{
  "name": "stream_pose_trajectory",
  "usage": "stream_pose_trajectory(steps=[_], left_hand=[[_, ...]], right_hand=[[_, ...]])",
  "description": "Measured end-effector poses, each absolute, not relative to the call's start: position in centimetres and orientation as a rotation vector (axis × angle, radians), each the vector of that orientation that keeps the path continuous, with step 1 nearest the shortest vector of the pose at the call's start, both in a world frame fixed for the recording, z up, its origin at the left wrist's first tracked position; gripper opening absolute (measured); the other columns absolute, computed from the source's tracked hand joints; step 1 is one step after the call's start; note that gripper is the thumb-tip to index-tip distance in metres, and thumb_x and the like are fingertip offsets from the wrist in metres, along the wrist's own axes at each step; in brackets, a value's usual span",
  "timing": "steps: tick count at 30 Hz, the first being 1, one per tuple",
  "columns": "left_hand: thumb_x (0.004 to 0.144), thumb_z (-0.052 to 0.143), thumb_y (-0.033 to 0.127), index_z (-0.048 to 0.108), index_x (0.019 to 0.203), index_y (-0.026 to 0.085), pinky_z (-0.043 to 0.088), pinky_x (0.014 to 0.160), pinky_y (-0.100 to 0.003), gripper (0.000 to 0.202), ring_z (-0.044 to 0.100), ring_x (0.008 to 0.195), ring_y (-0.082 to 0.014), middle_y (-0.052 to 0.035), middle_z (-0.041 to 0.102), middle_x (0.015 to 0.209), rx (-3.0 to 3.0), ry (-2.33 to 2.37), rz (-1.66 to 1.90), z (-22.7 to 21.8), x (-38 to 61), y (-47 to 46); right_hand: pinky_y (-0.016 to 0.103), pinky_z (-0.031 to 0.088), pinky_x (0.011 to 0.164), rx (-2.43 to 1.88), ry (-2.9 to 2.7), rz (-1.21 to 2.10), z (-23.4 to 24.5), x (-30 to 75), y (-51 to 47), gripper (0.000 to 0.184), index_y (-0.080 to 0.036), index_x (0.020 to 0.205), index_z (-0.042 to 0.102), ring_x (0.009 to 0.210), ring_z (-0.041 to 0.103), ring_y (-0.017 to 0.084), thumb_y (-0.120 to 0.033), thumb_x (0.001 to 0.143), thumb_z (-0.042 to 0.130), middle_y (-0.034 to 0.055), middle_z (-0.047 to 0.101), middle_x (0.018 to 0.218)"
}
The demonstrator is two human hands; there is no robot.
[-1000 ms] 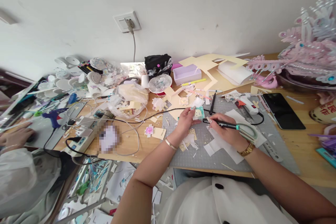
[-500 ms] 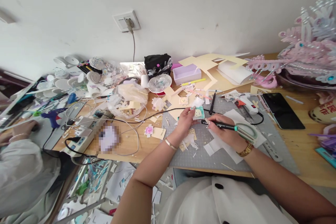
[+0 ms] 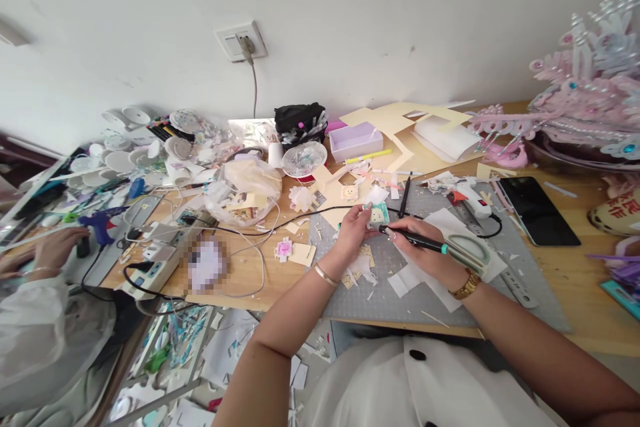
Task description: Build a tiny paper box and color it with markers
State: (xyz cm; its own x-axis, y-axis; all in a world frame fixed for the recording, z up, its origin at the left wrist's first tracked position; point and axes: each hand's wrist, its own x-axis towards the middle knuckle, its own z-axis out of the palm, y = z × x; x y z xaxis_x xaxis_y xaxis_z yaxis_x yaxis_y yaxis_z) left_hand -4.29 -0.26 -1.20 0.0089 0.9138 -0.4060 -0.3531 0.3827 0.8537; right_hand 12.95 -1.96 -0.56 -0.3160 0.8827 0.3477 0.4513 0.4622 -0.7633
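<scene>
My left hand (image 3: pixel 354 230) pinches a small cream-and-teal craft piece (image 3: pixel 379 214) that has a little face drawn on it. My right hand (image 3: pixel 419 245) is closed around a black pen (image 3: pixel 417 239) with a teal band. The pen's tip is at the lower edge of the craft piece; whether it touches cannot be made out. Both hands are over a grey cutting mat (image 3: pixel 537 290). White paper sheets (image 3: pixel 407 278) and patterned scraps lie under and between my forearms. A second black pen (image 3: pixel 405 196) lies just beyond my right hand.
Right of the mat lies a black phone (image 3: pixel 540 211); a white glue gun (image 3: pixel 474 198) is beside it. A lilac box (image 3: pixel 356 141) stands at the back. Cables cross toward a power strip (image 3: pixel 163 267). On the left, a co-worker's hand (image 3: pixel 60 250) is near a blue glue gun (image 3: pixel 103 225).
My right hand has shifted slightly left, bringing the pen's tip closer to the craft piece. My left hand stays nearly still. The co-worker's hand has moved right, toward the blue glue gun.
</scene>
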Motion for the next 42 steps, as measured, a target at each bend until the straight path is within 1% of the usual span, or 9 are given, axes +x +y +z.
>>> stream_pose_trajectory(steps=[8,12,18,22,26,30,35,39,42], left_hand=[[0.076,0.074,0.05,0.057,0.087,0.02,0.051,0.06,-0.024,0.036,0.059,0.061,-0.0117,0.0023,0.063,0.073,0.623,1.15,1.12,-1.25,-4.2,-0.22],[0.078,0.073,0.047,0.058,0.087,0.02,0.05,0.058,-0.023,0.032,0.059,0.06,-0.0117,0.0021,0.064,0.071,0.612,1.17,1.111,-1.23,-4.24,-0.19],[0.083,0.068,0.049,0.059,0.085,0.02,0.057,0.068,-0.034,0.031,0.065,0.063,-0.0173,-0.002,0.066,0.073,0.585,1.112,1.102,-0.94,-4.4,-0.11],[0.087,0.064,0.045,0.058,0.085,0.02,0.059,0.074,-0.038,0.026,0.066,0.064,-0.0185,-0.0007,0.063,0.07,0.583,1.116,1.104,-1.03,-4.36,-0.08],[0.089,0.062,0.04,0.058,0.085,0.021,0.058,0.072,-0.036,0.02,0.062,0.061,-0.0161,0.0005,0.062,0.07,0.58,1.142,1.111,-1.17,-4.29,-0.12],[0.088,0.063,0.039,0.058,0.086,0.021,0.055,0.066,-0.031,0.019,0.059,0.06,-0.014,0.0009,0.061,0.071,0.582,1.168,1.112,-1.1,-4.31,-0.16],[0.086,0.066,0.04,0.057,0.085,0.02,0.053,0.063,-0.027,0.022,0.057,0.06,-0.0127,0.0032,0.057,0.068,0.584,1.135,1.142,-1.04,-4.32,-0.22],[0.086,0.065,0.04,0.057,0.087,0.02,0.051,0.06,-0.024,0.021,0.056,0.06,-0.0116,0.0026,0.058,0.071,0.596,1.174,1.123,-1.09,-4.28,-0.26],[0.086,0.064,0.039,0.056,0.087,0.02,0.051,0.061,-0.024,0.021,0.053,0.057,-0.0106,0.004,0.055,0.067,0.602,1.176,1.127,-1.11,-4.21,-0.26]], right_hand=[[0.032,0.053,0.073,-1.094,-1.953,0.673,-0.79,12.8,-1.95,0.016,-0.025,0.096,0.068,0.081,0.072,0.02,-0.036,0.094,0.057,0.0032,0.077,0.088],[0.031,0.054,0.071,-1.065,-1.953,0.683,-0.82,12.8,-1.95,0.015,-0.025,0.093,0.067,0.075,0.071,0.019,-0.034,0.095,0.056,0.0017,0.076,0.081],[0.033,0.056,0.074,-1.109,-1.956,0.593,-0.9,12.73,-1.85,0.017,-0.024,0.102,0.067,0.085,0.073,0.021,-0.036,0.095,0.057,0.0044,0.077,0.094],[0.034,0.057,0.076,-1.142,-1.962,0.571,-0.91,12.57,-1.83,0.018,-0.025,0.103,0.067,0.087,0.074,0.022,-0.037,0.095,0.056,0.0044,0.078,0.097],[0.034,0.057,0.075,-1.148,-1.963,0.58,-0.92,12.52,-1.93,0.017,-0.026,0.104,0.067,0.086,0.074,0.022,-0.037,0.094,0.057,0.004,0.078,0.097],[0.031,0.055,0.071,-1.1,-1.953,0.62,-0.86,12.52,-2.02,0.015,-0.026,0.094,0.067,0.078,0.072,0.02,-0.035,0.095,0.055,0.0018,0.076,0.084],[0.032,0.055,0.076,-1.155,-1.967,0.599,-0.93,12.38,-1.92,0.02,-0.025,0.107,0.066,0.088,0.073,0.022,-0.038,0.094,0.058,0.0043,0.078,0.101],[0.031,0.054,0.072,-1.135,-1.996,0.606,-1.05,12.35,-1.94,0.017,-0.025,0.098,0.068,0.079,0.073,0.02,-0.036,0.095,0.056,0.0024,0.077,0.089],[0.032,0.055,0.077,-1.154,-1.988,0.59,-0.98,12.28,-2.0,0.02,-0.025,0.106,0.068,0.087,0.073,0.021,-0.037,0.095,0.056,0.0038,0.078,0.099]])
